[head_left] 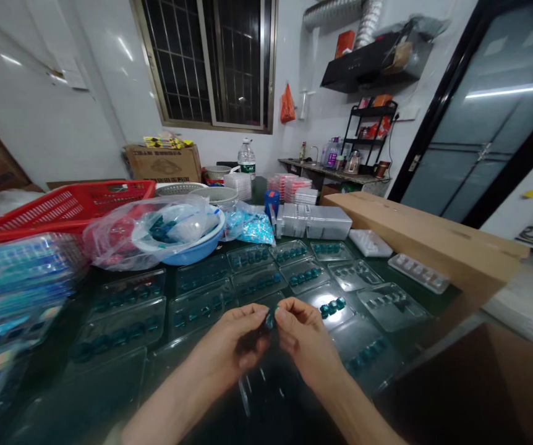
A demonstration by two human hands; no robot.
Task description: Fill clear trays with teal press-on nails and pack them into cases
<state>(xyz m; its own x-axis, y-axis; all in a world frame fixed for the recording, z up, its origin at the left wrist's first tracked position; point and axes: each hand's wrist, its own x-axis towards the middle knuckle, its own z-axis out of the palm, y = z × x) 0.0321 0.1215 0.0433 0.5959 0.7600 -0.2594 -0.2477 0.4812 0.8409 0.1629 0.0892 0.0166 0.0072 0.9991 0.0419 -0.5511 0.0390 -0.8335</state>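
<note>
My left hand pinches a small, shiny dark teal piece between thumb and fingers. Close beside it, my right hand has thumb and forefinger pressed together at the piece's edge; what is in this pinch is too small to make out. Below and around both hands lie clear plastic trays, several with rows of similar teal pieces. One such row sits just right of my right hand. Another tray with teal pieces lies left of my left hand.
A blue basin with plastic bags stands behind the trays, beside a red basket. Stacked blue-tinted packs fill the left side. A bag of bright blue pieces, grey boxes and a long cardboard box stand behind and right.
</note>
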